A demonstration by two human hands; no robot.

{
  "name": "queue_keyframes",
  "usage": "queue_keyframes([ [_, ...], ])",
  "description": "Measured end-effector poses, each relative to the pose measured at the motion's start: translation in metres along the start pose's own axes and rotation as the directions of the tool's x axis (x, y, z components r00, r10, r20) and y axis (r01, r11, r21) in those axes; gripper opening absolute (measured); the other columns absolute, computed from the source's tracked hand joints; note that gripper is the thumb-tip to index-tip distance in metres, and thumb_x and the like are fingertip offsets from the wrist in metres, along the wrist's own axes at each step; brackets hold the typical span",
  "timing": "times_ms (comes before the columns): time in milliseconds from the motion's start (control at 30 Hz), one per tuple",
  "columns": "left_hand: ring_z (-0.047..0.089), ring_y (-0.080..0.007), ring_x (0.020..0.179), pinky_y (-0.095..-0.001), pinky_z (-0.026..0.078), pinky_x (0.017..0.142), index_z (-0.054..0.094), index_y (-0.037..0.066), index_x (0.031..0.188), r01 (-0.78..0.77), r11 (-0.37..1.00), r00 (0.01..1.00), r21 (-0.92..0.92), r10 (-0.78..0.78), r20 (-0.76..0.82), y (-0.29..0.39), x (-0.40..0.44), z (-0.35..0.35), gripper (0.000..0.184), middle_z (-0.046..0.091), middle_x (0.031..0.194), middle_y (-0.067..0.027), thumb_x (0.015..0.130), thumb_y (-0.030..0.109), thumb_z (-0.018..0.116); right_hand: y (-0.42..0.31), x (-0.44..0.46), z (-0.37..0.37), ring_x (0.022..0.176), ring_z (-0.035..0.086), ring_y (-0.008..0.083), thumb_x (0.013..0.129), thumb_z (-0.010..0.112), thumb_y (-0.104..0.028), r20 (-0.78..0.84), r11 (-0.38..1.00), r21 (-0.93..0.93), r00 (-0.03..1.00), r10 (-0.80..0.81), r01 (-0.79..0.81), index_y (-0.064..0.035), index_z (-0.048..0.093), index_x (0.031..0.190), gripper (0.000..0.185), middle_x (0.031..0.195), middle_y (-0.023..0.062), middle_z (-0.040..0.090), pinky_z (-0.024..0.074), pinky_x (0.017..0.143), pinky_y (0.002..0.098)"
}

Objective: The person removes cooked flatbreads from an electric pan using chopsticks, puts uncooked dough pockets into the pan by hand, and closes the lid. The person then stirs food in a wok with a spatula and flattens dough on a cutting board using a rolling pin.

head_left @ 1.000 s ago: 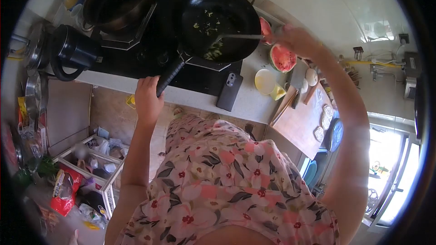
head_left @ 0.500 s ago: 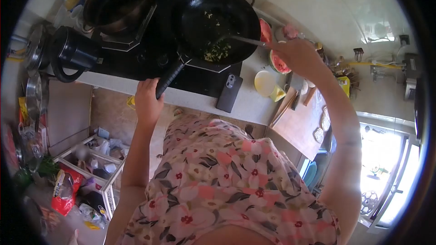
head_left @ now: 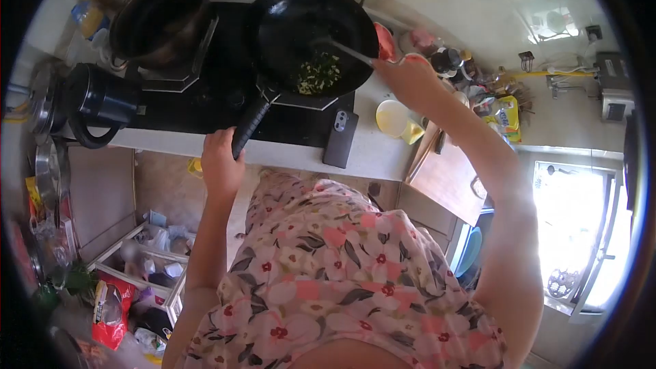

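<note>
A black wok (head_left: 294, 17) sits on the stove with chopped garlic and green bits (head_left: 318, 74) heaped in its lower part. My right hand (head_left: 406, 80) grips a metal spatula (head_left: 352, 52) by its handle over the wok's right rim. The spatula's dark head is hard to make out against the wok, above the food. My left hand (head_left: 223, 154) rests at the counter's front edge, its fingers on the edge beside and partly under the end of the wok's wrapped handle (head_left: 250, 126). No fingers show over that handle.
A large dark pot (head_left: 160, 31) and a black kettle (head_left: 101, 102) stand to the left. A phone (head_left: 340, 139) and a yellow cup (head_left: 392, 119) lie near the counter's front. Watermelon pieces (head_left: 385, 42) and bottles are at the right, beyond a cutting board (head_left: 447, 181).
My right hand and the spatula have moved up and left, off the food. The food lies in a more compact heap. The whole view has shifted slightly; my left hand stays beside the handle.
</note>
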State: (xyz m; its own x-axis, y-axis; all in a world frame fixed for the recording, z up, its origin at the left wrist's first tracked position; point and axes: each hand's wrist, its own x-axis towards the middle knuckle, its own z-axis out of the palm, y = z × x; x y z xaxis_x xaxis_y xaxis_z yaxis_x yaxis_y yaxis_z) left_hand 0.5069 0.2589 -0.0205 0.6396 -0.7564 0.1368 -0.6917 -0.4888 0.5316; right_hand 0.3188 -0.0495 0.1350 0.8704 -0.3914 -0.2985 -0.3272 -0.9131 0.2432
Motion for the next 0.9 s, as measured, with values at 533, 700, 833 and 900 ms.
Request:
queue_keyframes([
  [533,0.056,-0.0330,0.100,-0.0417,0.047,0.087,0.059,0.003,0.112,-0.012,1.000,0.999,-0.018,0.013,0.044,-0.004,0.000,-0.002,0.047,0.060,0.101,-0.0125,0.068,0.001,0.074,0.023,-0.003,-0.004,0.078,0.067,0.0344,0.095,0.050,-0.030,0.070,0.956,0.272,0.993,0.095,-0.111,-0.0232,0.058,0.126,0.033,0.104,0.0175,0.065,0.0517,0.069,0.0422],
  [700,0.055,-0.0330,0.101,-0.0422,0.047,0.087,0.058,0.003,0.113,-0.034,0.999,0.998,-0.037,0.035,0.045,-0.005,-0.001,-0.002,0.046,0.060,0.102,-0.0129,0.069,0.001,0.074,-0.021,0.051,-0.009,0.078,0.067,0.0331,0.094,0.051,-0.027,-0.050,0.978,-0.017,0.977,0.209,-0.210,-0.0256,0.048,0.136,0.041,0.117,0.0200,0.061,0.0516,0.073,0.0425],
  [833,0.053,-0.0368,0.103,-0.0450,0.044,0.090,0.055,0.000,0.117,-0.025,0.997,0.995,-0.066,0.032,0.095,-0.009,-0.001,-0.002,0.051,0.058,0.106,-0.0171,0.070,0.006,0.074,0.014,0.079,0.065,0.073,0.069,0.0275,0.092,0.050,-0.018,-0.500,0.944,-0.330,0.849,-0.168,-0.007,-0.0257,0.043,0.141,0.050,0.078,0.0131,0.066,0.0535,0.064,0.0415],
  [900,0.052,-0.0369,0.104,-0.0451,0.044,0.091,0.054,0.000,0.117,-0.018,0.997,0.994,-0.073,0.025,0.102,-0.009,-0.002,0.000,0.052,0.058,0.107,-0.0172,0.070,0.006,0.074,0.015,0.071,0.070,0.074,0.069,0.0266,0.090,0.051,-0.014,-0.403,0.946,-0.324,0.909,-0.103,-0.036,-0.0245,0.042,0.142,0.054,0.079,0.0125,0.067,0.0531,0.063,0.0407],
])
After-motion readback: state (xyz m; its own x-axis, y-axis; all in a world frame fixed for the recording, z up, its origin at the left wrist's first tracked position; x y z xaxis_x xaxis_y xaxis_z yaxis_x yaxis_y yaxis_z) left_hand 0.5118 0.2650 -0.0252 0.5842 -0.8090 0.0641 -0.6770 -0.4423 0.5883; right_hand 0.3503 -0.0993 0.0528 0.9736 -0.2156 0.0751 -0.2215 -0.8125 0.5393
